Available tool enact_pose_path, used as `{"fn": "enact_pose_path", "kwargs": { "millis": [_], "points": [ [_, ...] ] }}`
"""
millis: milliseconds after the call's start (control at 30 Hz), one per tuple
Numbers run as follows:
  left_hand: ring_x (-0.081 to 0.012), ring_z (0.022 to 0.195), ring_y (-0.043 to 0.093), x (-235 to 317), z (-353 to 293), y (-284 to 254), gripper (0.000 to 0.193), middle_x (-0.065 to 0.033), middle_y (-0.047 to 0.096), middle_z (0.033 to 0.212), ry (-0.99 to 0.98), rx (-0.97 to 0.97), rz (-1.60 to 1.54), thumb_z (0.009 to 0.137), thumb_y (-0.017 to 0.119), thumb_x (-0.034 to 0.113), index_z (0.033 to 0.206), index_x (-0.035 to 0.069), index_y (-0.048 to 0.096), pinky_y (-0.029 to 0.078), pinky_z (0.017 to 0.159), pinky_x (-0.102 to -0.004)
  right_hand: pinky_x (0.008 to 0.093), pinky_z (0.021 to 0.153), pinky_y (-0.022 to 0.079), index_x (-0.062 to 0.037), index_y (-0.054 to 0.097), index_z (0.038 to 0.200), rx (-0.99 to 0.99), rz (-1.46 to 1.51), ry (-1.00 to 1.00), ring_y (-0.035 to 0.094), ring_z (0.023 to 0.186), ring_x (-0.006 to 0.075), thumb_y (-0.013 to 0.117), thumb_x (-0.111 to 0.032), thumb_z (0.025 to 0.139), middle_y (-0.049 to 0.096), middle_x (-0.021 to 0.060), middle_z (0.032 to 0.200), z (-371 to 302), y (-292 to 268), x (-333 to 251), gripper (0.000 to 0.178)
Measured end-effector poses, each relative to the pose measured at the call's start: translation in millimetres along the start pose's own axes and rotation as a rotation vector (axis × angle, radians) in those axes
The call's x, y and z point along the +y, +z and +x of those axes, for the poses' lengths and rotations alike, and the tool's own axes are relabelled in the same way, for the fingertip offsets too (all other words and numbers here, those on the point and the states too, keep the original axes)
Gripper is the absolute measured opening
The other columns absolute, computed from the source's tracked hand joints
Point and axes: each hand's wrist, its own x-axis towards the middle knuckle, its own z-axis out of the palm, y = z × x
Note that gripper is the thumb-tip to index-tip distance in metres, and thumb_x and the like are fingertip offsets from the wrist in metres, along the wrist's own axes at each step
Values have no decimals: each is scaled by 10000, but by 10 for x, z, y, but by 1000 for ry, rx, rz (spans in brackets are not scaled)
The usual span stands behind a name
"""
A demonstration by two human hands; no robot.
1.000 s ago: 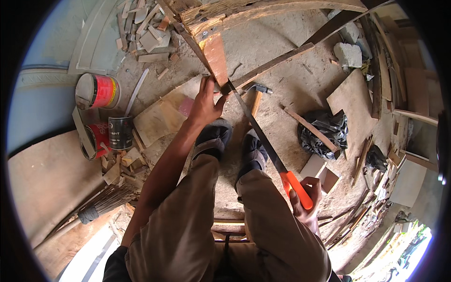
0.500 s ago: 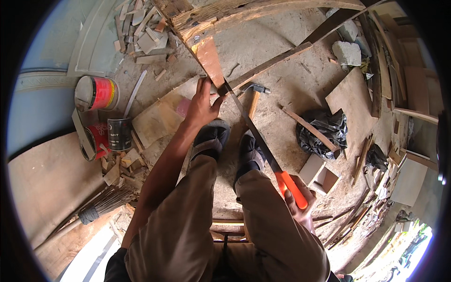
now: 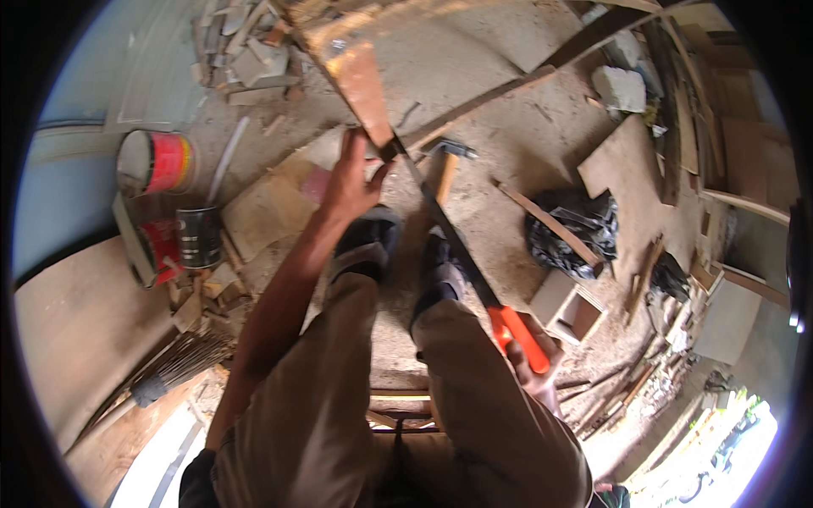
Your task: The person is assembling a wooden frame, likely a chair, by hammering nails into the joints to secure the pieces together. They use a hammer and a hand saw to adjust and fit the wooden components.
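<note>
My right hand (image 3: 546,364) is wrapped round the orange handle of a handsaw (image 3: 450,229). The dark blade slants up and away to the left, and its far part lies against the near end of a wooden piece (image 3: 365,89). My left hand (image 3: 351,179) grips that end from the left side, fingers along its edge and thumb close to the blade. How deep the blade sits in the wood cannot be made out. Between and beyond my feet lies a hammer (image 3: 449,169) with a wooden handle, on the floor below the saw.
Paint cans (image 3: 199,237) and a tipped bucket (image 3: 158,161) stand at the left, near a stick broom (image 3: 182,364). Wood scraps (image 3: 254,55) lie at the far left. On the right are a black plastic bag (image 3: 576,229), a small open box (image 3: 572,309) and a pale block (image 3: 620,89).
The whole view has shifted a little, so everything sits slightly farther left, with some blur. Both hands keep their holds, and the blade stays at the wood's end.
</note>
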Motion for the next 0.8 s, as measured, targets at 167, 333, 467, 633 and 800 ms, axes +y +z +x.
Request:
{"fn": "enact_pose_path", "kwargs": {
  "millis": [167, 333, 467, 633, 800],
  "points": [
    [-384, 1100, 538, 24, -4, 23, 589, -229, 427, 1232, -41, -5, -10, 843, 672, 51, 1337, -7, 355, 596, 805, -363, 323, 503, 456, 13, 638, 1060, 45, -2, -69, 615, 541, 217, 581, -207, 909, 642, 108, 744, 290, 191, -68, 273],
    [-409, 1066, 555, 22, -5, 21, 615, -244, 424, 1199, -3, -20, 28, 857, 670, 115, 1343, -24, 318, 592, 819, -383, 305, 510, 488, -11, 647, 1060, 46, -94, -126, 635, 540, 236, 599, -235, 908, 659, 90, 745, 10, 11, 116, 276],
    [-358, 1101, 548, 9, -12, 14, 594, -226, 419, 1224, -32, -23, 25, 857, 675, 91, 1335, -30, 343, 597, 803, -332, 327, 490, 477, -33, 656, 1029, 32, -199, -154, 626, 526, 259, 621, -285, 880, 659, 104, 734, 133, -99, 157, 294],
    [-329, 1126, 537, 15, -12, 12, 569, -215, 416, 1238, -44, -23, 18, 855, 675, 65, 1321, -34, 364, 601, 795, -308, 309, 543, 494, -23, 652, 1056, 10, -109, -66, 642, 569, 252, 629, -240, 869, 659, 100, 728, 223, -59, 109, 287],
    [-381, 1079, 548, 3, -12, 20, 597, -235, 422, 1211, -17, -24, 18, 853, 674, 92, 1328, -29, 335, 597, 806, -359, 288, 518, 484, -5, 665, 1061, 13, -92, -82, 642, 560, 219, 606, -331, 906, 668, 98, 746, -46, -209, 141, 366]
  ]
}}
